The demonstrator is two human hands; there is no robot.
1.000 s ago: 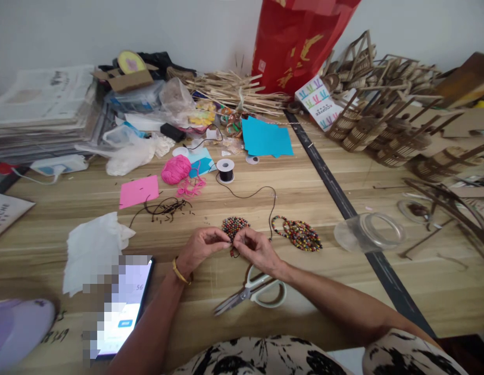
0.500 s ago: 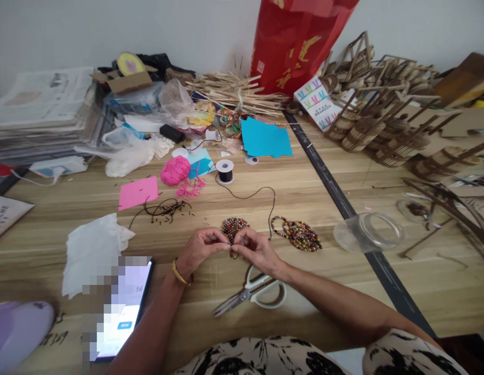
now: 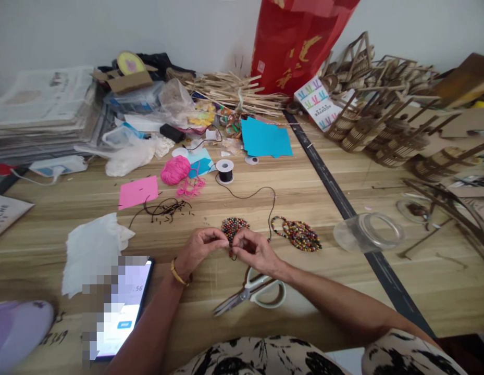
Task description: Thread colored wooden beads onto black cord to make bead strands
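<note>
A wooden tabletop (image 3: 312, 192) crowded with craft supplies: a red bag (image 3: 296, 41) stands at the far edge, laser-cut wooden baskets (image 3: 367, 125) fill the far right corner, and a phone (image 3: 122, 307) lies near the front left edge. At centre front, scissors (image 3: 251, 292) lie beside the wrists. The left hand (image 3: 198, 250) and right hand (image 3: 255, 251) meet fingertip to fingertip, both pinching the beaded mat (image 3: 234, 229) and its dark cord (image 3: 261, 195), which trails back to a spool (image 3: 225, 170). Steady, close pinches and a taut cord would likely serve best; a second beaded piece (image 3: 298, 234) lies just right.
</note>
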